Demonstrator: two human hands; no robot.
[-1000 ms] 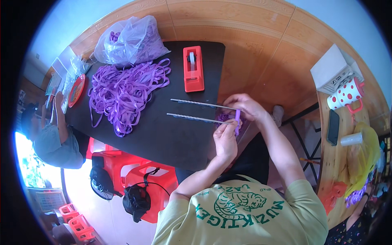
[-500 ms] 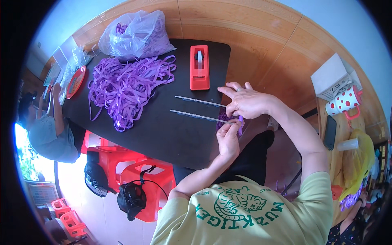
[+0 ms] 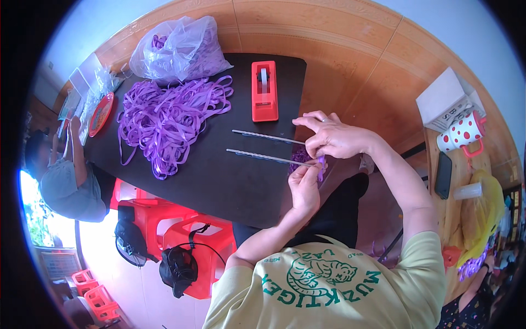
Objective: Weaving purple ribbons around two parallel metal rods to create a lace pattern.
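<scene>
Purple ribbon (image 3: 321, 162), right of the frame's centre, is pinched in the left hand's (image 3: 304, 186) fingers, by the end of the lower metal rod (image 3: 266, 157). Since a second ago, the right hand (image 3: 338, 137) has turned knuckles-up, outer fingers spread wide; whether its thumb grips is unclear. It hides the upper metal rod's (image 3: 267, 136) near end. On the dark tabletop (image 3: 235, 192), a ribbon pile (image 3: 164, 120) lies upper left, below a clear bag (image 3: 178, 49) of more ribbon.

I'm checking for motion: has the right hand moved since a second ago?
Yes: judged against the tape dispenser, the right hand has moved slightly up the picture.
</scene>
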